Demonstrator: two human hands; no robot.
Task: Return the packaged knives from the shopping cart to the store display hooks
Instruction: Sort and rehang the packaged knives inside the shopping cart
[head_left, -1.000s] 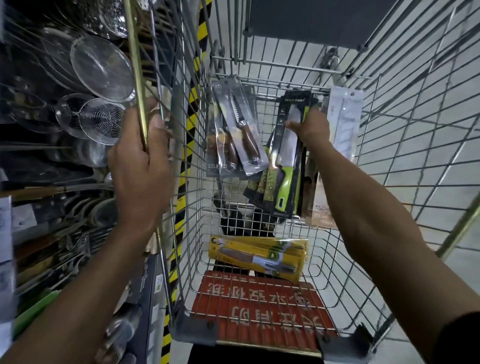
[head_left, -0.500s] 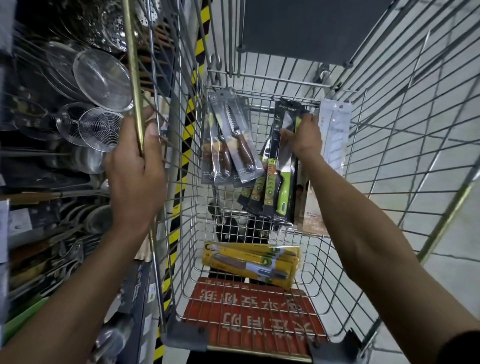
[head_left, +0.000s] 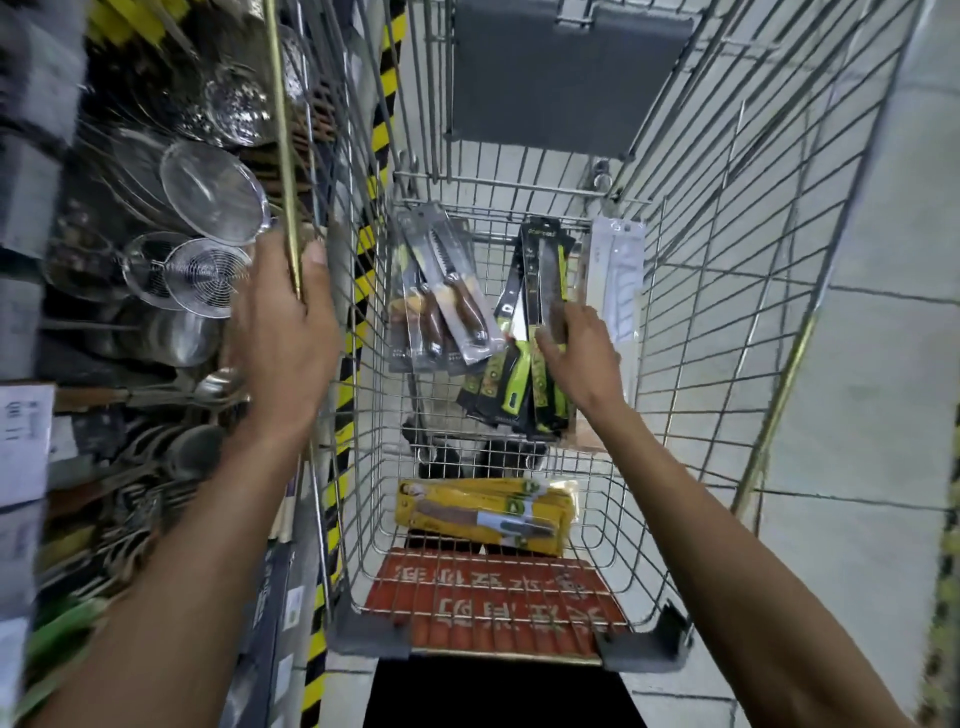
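Note:
I look down into a wire shopping cart (head_left: 727, 291). Against its far wall lean several packaged knives: brown-handled ones in clear packs (head_left: 441, 296), green-handled ones in black packs (head_left: 524, 384) and a white pack (head_left: 621, 280). My right hand (head_left: 579, 358) reaches into the cart and pinches one black-and-green knife pack (head_left: 545, 260) by its middle. A yellow knife pack (head_left: 488, 514) lies flat on the cart floor. My left hand (head_left: 283, 332) grips a brass-coloured rod (head_left: 283, 130) at the cart's left side.
Shelving on the left holds metal strainers (head_left: 213, 192), wire skimmers (head_left: 202, 275) and ladles. A yellow-and-black striped post (head_left: 363, 249) runs along the cart's left side. A grey child-seat flap (head_left: 566, 78) hangs at the cart's far end. A red sign (head_left: 493, 603) shows under the cart floor.
My right hand has slid down the black-and-green pack from its top toward its middle. The left hand stays on the rod. The view has shifted slightly.

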